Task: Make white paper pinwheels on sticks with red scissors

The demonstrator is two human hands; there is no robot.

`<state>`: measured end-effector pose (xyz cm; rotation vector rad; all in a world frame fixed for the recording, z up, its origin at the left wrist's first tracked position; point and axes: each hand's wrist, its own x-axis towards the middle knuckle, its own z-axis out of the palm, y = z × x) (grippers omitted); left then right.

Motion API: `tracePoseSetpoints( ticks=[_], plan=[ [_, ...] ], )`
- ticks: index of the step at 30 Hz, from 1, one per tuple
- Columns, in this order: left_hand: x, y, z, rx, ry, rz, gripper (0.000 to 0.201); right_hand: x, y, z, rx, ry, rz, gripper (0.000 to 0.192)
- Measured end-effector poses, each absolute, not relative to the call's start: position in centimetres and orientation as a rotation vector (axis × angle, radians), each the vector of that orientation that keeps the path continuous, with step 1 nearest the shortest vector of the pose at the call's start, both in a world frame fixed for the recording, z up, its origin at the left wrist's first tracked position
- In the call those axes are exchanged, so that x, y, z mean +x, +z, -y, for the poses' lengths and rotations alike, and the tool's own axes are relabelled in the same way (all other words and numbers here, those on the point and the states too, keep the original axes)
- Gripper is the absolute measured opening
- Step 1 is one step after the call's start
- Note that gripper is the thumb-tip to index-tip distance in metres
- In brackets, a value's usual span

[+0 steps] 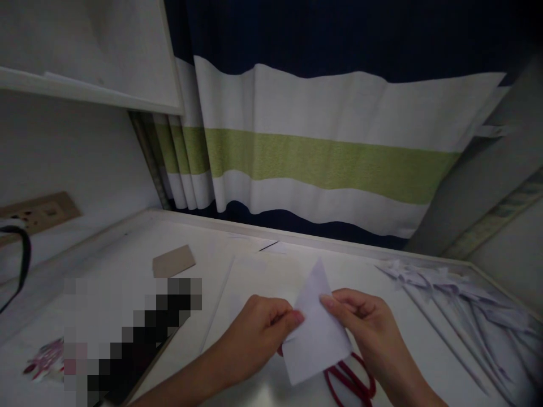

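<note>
Between my two hands is a sheet of white paper [316,333], folded to a point at the top and held above the table. My left hand [271,325] pinches its left edge between thumb and fingers. On the upper right edge, my right hand [360,316] grips the paper with the thumb on the near face and the fingers behind. Below the paper and my right hand lie scissors with red handles [352,381], their blades hidden from sight.
Several thin white sticks with crumpled paper ends [449,288] lie at the right on the white table [254,277]. A brown card [173,262] and a thin dark stick [268,246] lie farther back. A striped curtain [322,158] hangs behind; a wall socket [42,215] is at the left.
</note>
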<state>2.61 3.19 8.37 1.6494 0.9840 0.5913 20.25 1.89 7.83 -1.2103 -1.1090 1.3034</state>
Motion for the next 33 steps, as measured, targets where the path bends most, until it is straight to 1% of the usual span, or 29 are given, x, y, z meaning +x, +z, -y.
tracePoseSetpoints(
  ticks=[5, 10, 14, 16, 20, 26, 33],
  plan=[
    [2.5, 8.3, -3.0, 1.551, 0.53, -0.941, 0.031, 21.0, 7.8, -2.4, -1.229, 1.297, 1.089, 0.018],
    [2.4, 8.5, -2.5, 1.572, 0.465, -0.946, 0.032, 21.8, 8.2, -3.2, -1.241, 1.329, 1.235, 0.02],
    [2.5, 8.6, -2.2, 1.613, 0.418, -0.929, 0.034, 21.9, 8.1, -3.4, -1.232, 1.25, 1.294, 0.024],
    [2.5, 8.6, -2.2, 1.585, 0.41, -0.916, 0.034, 21.9, 8.1, -3.4, -1.197, 1.232, 1.273, 0.024],
    [2.6, 8.7, -2.1, 1.558, 0.376, -0.893, 0.031, 21.9, 8.2, -3.5, -1.154, 1.3, 1.237, 0.023],
    [2.8, 8.6, -2.0, 1.564, 0.347, -0.877, 0.028, 21.6, 7.7, -3.4, -1.15, 1.443, 1.201, 0.028],
    [2.9, 8.8, -2.1, 1.585, 0.327, -0.885, 0.03, 21.0, 7.6, -3.1, -1.121, 1.456, 1.119, 0.027]
  ],
)
